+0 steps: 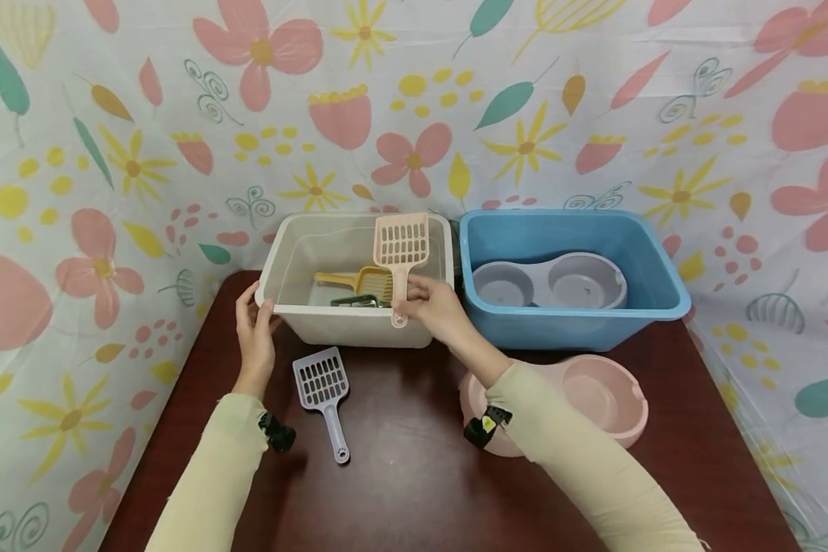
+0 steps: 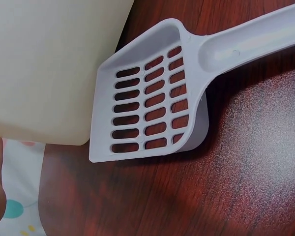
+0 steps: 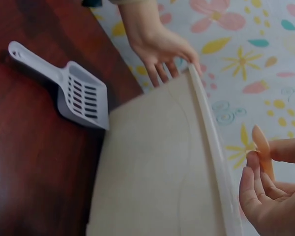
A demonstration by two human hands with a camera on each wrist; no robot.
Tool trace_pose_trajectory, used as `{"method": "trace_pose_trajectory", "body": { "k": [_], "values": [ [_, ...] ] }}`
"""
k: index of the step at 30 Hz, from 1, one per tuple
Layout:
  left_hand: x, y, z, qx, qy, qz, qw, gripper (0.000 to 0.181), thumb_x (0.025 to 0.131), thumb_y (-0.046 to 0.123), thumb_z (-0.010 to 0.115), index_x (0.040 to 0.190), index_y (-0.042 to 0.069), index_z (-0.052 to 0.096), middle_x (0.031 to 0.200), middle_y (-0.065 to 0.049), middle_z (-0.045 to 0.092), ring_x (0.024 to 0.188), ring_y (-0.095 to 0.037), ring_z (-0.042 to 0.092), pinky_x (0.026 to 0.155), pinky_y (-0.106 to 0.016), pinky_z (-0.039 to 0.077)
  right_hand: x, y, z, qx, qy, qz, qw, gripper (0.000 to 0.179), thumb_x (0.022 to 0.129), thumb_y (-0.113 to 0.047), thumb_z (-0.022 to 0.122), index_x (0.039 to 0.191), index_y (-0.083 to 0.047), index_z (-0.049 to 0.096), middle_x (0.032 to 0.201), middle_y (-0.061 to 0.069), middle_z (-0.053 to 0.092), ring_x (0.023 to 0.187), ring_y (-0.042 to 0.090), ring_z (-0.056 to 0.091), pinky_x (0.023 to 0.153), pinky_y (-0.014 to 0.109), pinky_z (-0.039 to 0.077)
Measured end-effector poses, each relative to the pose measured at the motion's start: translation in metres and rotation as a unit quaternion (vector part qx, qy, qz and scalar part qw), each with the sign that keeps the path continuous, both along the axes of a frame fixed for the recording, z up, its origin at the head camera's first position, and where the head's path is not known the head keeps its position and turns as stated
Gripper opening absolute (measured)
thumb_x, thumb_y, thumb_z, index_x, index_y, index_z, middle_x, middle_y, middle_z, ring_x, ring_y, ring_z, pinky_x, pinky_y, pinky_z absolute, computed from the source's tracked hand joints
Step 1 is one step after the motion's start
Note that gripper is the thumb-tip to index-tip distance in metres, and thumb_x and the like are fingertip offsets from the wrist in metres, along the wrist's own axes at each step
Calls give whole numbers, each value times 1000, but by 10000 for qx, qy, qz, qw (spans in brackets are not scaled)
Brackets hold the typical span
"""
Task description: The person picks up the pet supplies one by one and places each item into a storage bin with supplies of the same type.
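My right hand [image 1: 431, 307] pinches the handle of a peach litter scoop [image 1: 402, 244], head up, over the front rim of a beige litter box [image 1: 359, 328]. In the right wrist view only the handle end [image 3: 262, 147] shows between thumb and fingers. My left hand [image 1: 255, 337] rests at the box's front left corner, fingers extended along the side and thumb near the rim. Inside the box lie a yellow scoop [image 1: 338, 279] and a dark green-edged item [image 1: 345, 301]. A grey litter scoop [image 2: 152, 98] lies on the table before the box.
A blue litter box [image 1: 573, 330] stands to the right, holding a grey double bowl [image 1: 534, 270]. In front of it, a pink double bowl [image 1: 593, 391] sits on the dark wooden table [image 1: 400, 475], partly hidden by my right forearm. A flowered cloth [image 1: 414, 100] hangs behind.
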State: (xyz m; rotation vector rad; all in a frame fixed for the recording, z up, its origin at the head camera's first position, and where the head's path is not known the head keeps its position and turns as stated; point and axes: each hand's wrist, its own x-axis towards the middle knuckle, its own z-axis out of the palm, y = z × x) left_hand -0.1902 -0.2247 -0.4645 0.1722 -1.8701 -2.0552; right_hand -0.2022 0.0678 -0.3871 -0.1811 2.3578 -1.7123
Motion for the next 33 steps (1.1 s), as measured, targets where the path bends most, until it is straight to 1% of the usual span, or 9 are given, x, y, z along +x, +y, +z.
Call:
{"method": "trace_pose_trajectory", "body": {
  "k": [5,10,14,17,20,23,27,30,33],
  "values": [
    [-1,-1,-4,73,96,-9,9999,46,105,13,45,149,3,34,132,-26,45,113,-25,52,104,-58,36,-14,5,5,152,-54,-9,9999,60,91,-9,71,145,3,46,114,24,66,96,34,67,86,45,54],
    [-2,0,-5,111,176,70,9998,46,105,11,46,148,0,35,131,-27,46,105,-15,55,97,-45,44,-26,7,5,598,-176,-39,9980,60,91,-12,72,144,3,47,121,24,63,93,34,64,77,38,54],
    [-2,0,-4,130,189,69,9997,46,105,11,46,148,0,35,130,-26,46,103,-11,55,94,-37,46,-34,8,3,764,-271,-63,9967,59,91,-14,72,143,3,48,124,24,62,92,34,63,75,37,53],
    [-2,0,-4,154,167,56,9997,46,105,11,46,148,1,35,129,-24,46,104,-11,54,94,-34,46,-39,8,3,790,-295,-119,9964,58,91,-13,73,142,2,50,123,24,63,95,37,65,78,40,54],
    [-2,1,-3,171,153,54,9997,45,105,11,46,148,2,36,128,-22,47,104,-11,54,96,-37,45,-43,7,2,774,-305,-193,9963,58,90,-12,73,141,3,51,122,24,63,101,40,64,84,45,53],
    [-3,1,-2,199,191,69,9996,45,105,11,46,148,0,36,128,-22,47,103,-11,55,95,-36,45,-46,7,1,792,-327,-239,9960,57,90,-12,73,141,3,52,122,23,64,103,40,63,85,45,53],
    [-3,1,-4,246,274,78,9993,46,104,9,46,147,-3,34,129,-27,45,101,-11,55,88,-26,48,-47,6,-1,780,-372,-246,9960,56,91,-14,73,140,3,52,122,23,64,102,40,63,84,47,52],
    [-3,1,-4,259,279,89,9992,46,104,9,46,147,-3,34,129,-26,45,102,-12,55,88,-26,48,-47,4,-1,725,-369,-259,9963,55,91,-14,72,139,4,53,122,23,64,104,41,63,88,49,52],
    [-3,1,-5,313,270,98,9991,46,104,9,46,147,-2,35,127,-23,47,104,-17,55,90,-32,47,-46,3,-2,734,-303,-279,9965,55,91,-16,72,138,5,53,120,23,65,101,37,65,86,45,53]
  ]
}}
